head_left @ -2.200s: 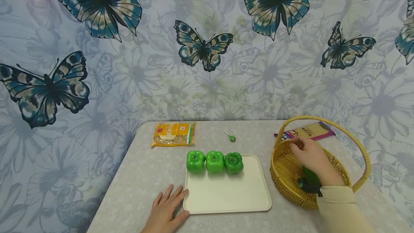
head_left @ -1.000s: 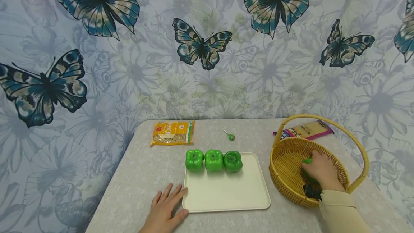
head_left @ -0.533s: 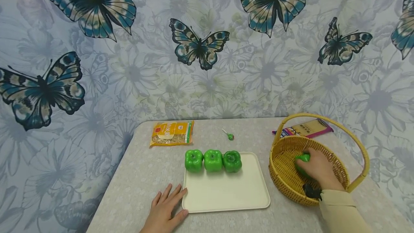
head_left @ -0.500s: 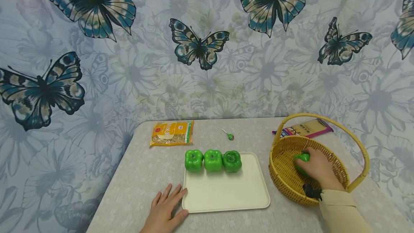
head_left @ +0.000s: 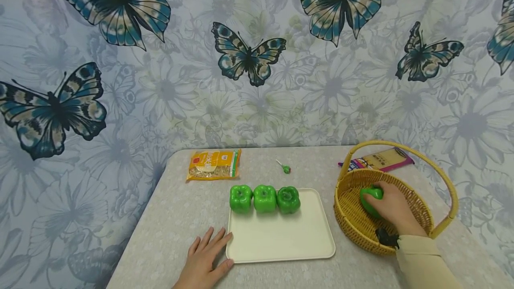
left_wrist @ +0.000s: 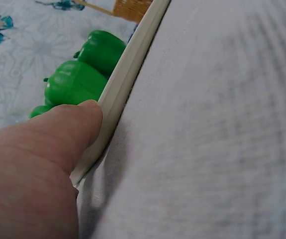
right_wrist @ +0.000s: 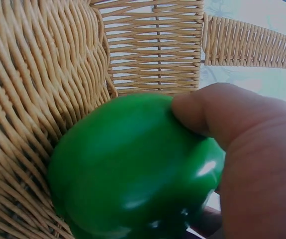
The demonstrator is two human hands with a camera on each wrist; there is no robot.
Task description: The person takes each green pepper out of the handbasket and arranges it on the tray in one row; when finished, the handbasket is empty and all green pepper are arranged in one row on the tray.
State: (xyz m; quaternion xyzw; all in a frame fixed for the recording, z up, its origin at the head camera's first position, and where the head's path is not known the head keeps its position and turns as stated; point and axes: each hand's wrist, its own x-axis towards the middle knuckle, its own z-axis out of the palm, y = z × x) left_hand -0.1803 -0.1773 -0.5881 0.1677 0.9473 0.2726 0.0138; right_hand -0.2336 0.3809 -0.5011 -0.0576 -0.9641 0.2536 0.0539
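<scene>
My right hand [head_left: 395, 208] reaches into the wicker basket [head_left: 350, 230] and grips a green bell pepper [right_wrist: 133, 164], thumb on one side. The right wrist view shows the pepper close against the woven wicker; the fingers are mostly hidden behind it. In the head view, three more bell peppers [head_left: 265, 199] stand in a row along the back of the cream tray [head_left: 281, 240], toward its left. My left hand [head_left: 204, 260] lies spread at the tray's left edge, and its thumb [left_wrist: 78, 124] touches the rim in the left wrist view.
An orange packet [head_left: 213, 165] lies at the back left of the table [head_left: 160, 217]. A small green lollipop [head_left: 286, 169] is behind the tray. Behind the arched basket handle [head_left: 435, 168] lies a purple-edged packet [head_left: 381, 159]. The dark wrist camera [head_left: 387, 237] hangs over the basket's rim.
My right hand has gone down into the basket and taken hold of a bell pepper, which has shifted slightly left and turned. The left hand, tray and row of peppers have stayed put.
</scene>
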